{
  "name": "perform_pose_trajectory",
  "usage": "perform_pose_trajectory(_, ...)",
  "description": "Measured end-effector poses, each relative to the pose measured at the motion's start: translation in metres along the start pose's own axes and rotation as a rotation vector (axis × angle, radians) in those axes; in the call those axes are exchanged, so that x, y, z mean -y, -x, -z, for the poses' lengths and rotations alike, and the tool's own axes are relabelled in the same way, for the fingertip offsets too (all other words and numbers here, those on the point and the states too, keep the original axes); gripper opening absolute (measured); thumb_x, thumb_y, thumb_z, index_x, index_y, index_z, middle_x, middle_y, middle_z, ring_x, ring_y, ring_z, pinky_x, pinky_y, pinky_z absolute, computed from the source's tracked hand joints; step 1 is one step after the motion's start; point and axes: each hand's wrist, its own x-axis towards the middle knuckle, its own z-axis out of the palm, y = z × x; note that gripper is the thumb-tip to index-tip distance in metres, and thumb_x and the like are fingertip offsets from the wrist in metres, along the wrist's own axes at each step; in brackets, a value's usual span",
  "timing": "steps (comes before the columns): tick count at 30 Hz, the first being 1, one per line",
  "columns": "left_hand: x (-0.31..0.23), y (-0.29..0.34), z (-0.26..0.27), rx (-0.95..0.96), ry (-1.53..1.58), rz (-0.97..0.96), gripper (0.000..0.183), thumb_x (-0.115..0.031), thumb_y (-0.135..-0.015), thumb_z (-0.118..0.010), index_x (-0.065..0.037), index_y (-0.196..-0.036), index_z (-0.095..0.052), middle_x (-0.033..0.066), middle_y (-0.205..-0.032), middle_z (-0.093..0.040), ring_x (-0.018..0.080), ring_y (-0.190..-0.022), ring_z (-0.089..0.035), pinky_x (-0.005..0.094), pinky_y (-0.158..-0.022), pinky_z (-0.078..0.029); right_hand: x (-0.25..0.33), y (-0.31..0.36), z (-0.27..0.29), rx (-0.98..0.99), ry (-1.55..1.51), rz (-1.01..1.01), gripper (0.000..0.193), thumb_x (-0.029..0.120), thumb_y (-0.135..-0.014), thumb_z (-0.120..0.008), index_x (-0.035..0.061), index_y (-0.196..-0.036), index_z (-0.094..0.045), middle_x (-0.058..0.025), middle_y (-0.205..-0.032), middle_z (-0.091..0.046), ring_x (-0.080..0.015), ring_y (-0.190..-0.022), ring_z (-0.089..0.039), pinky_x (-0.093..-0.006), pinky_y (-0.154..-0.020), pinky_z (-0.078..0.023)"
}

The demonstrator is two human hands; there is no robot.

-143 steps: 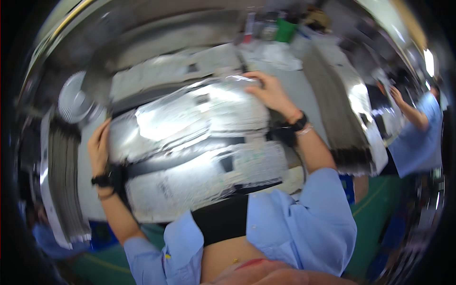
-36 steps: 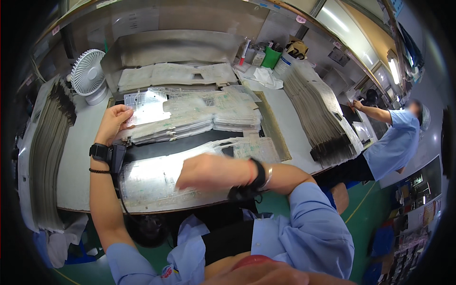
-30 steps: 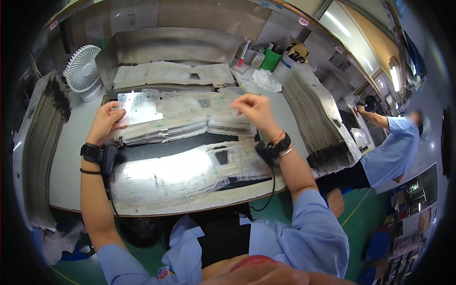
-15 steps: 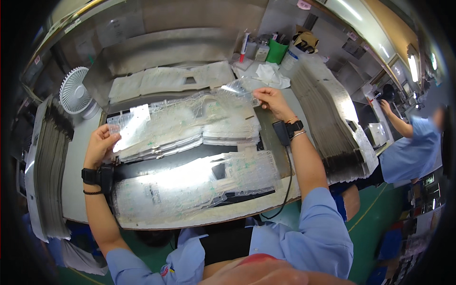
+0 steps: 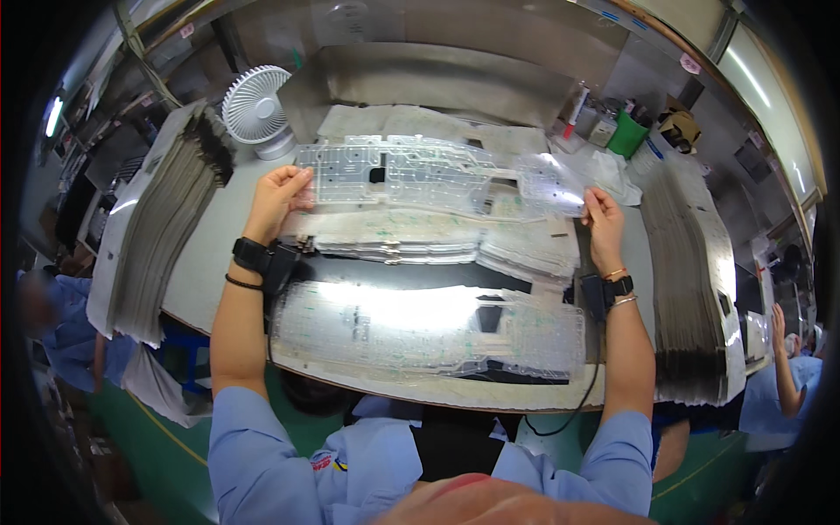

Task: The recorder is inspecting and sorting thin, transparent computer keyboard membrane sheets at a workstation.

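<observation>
Between my two hands a clear plastic film sheet (image 5: 420, 171), printed with fine circuit-like lines and cut with small openings, is held up by its ends. My left hand (image 5: 282, 199) pinches its left end, and my right hand (image 5: 602, 223) pinches its right end. Just below it lies a stack of whitish sheets (image 5: 420, 249) on the worktable. Closer to me, another clear sheet with green marks (image 5: 394, 328) lies flat and glares under the light. Behind the held film, a pale layered sheet (image 5: 385, 121) is partly covered.
Tall stacks of grey-edged sheets stand at left (image 5: 166, 219) and right (image 5: 691, 280). A white fan (image 5: 255, 105) is at the back left; a green cup (image 5: 626, 136) and crumpled white tissue (image 5: 615, 178) are at the back right. Co-workers (image 5: 783, 394) sit at both sides.
My hands have raised the film sheet off the stack, toward the back. It has turned so its printed lines show more clearly. The view has swung to the left.
</observation>
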Motion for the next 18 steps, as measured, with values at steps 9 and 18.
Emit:
perform_pose_trajectory(9,-0.0066,0.0017,-0.0045,0.030,0.077,0.005,0.019,-0.016,-0.088,-0.049,0.001,-0.089,-0.057,0.0052,-0.076,-0.059,0.0111,-0.061,-0.057,0.0239,-0.052,-0.049,-0.0045,-0.0021,-0.0002,0.000,-0.073,-0.045,0.019,0.014,-0.086,-0.054,0.0011,-0.100,-0.055,0.0021,-0.068,-0.048,-0.0042,-0.058,-0.042,-0.0172,-0.052,-0.035)
perform_pose_trajectory(18,-0.0046,0.0002,-0.0060,0.087,0.035,0.062,0.024,-0.018,-0.089,-0.044,0.002,-0.089,-0.057,0.0070,-0.075,-0.060,0.0122,-0.061,-0.058,0.0238,-0.052,-0.050,-0.0074,-0.0048,0.0061,-0.022,-0.119,-0.041,0.019,0.016,-0.088,-0.052,0.0020,-0.101,-0.054,0.0028,-0.071,-0.047,-0.0035,-0.061,-0.042,-0.0186,-0.052,-0.034)
